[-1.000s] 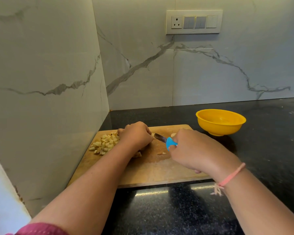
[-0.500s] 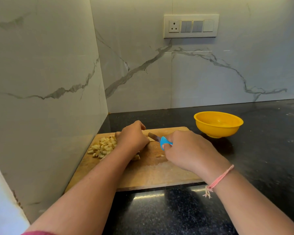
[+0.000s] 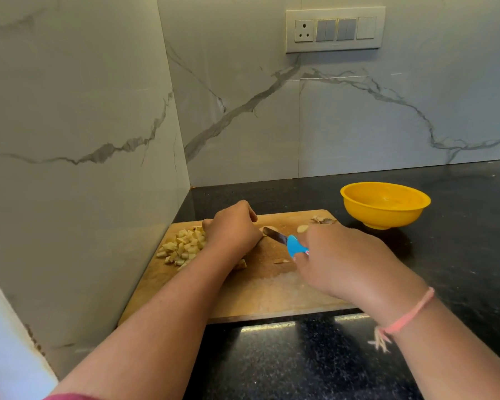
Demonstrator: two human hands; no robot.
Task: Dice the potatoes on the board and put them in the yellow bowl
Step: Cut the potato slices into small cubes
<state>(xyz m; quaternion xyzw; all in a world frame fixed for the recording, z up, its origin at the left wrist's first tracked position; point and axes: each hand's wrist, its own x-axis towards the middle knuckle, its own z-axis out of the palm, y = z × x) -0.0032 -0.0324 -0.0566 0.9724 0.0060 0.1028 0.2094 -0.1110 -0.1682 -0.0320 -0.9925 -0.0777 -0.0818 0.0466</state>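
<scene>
Diced potatoes (image 3: 184, 246) piled at far left corner of board (image 3: 257, 293). Potato piece (image 3: 267, 228), mostly hidden, held under curled fingers of left hand (image 3: 233, 230). Knife (image 3: 287, 241) gripped by right hand (image 3: 344, 261), fingers wrapped round blue handle. Yellow bowl (image 3: 384, 207) set on counter (image 3: 459, 255) off board's far right corner.

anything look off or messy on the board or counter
Only small mess: peel scraps sit at the cutting board's far right corner, apart from the diced potato pile. The yellow bowl stands upright, empty.

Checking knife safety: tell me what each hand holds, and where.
Right hand grips the knife by its blue handle. Left hand curls on the board; its hold is hidden.
</scene>
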